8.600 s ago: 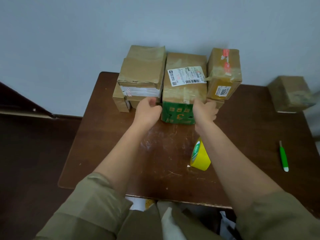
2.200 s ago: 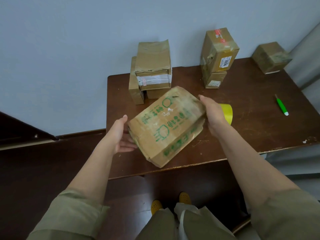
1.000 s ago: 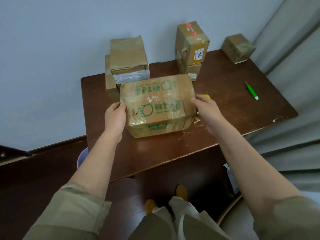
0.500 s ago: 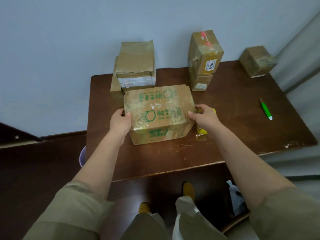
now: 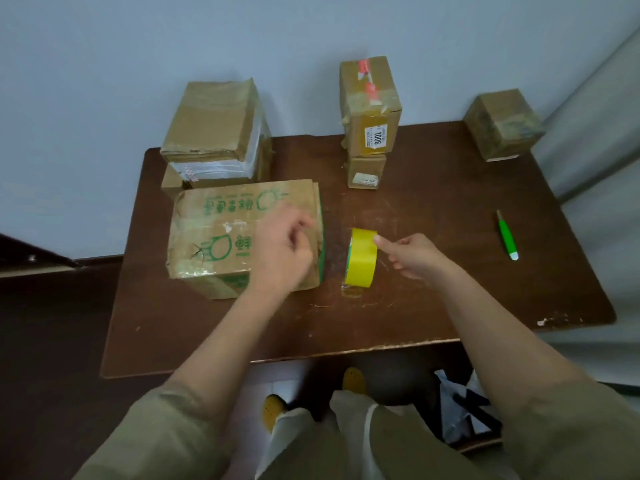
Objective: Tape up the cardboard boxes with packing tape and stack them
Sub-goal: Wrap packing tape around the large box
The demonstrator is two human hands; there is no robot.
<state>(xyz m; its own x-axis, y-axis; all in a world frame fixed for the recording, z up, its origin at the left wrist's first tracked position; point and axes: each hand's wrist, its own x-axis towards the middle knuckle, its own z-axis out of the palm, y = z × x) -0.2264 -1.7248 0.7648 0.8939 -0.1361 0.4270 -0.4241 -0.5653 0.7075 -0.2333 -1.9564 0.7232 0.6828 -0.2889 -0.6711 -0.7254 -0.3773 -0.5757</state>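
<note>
A worn cardboard box with green print lies flat on the brown table, left of centre. My left hand hovers over the box's right end, blurred, fingers loosely curled, with nothing seen in it. Just right of the box, a yellow tape roll stands on its edge. My right hand is beside the roll, one outstretched fingertip touching its upper rim and the other fingers curled.
Taped boxes are stacked at the back left. A tall box labelled 1006 sits on a small one at the back centre. A single box occupies the back right corner. A green pen-like tool lies near the right edge.
Both hands have let go of the box's sides. My left hand has moved over the box's right end, and my right hand has shifted right to the tape roll.
</note>
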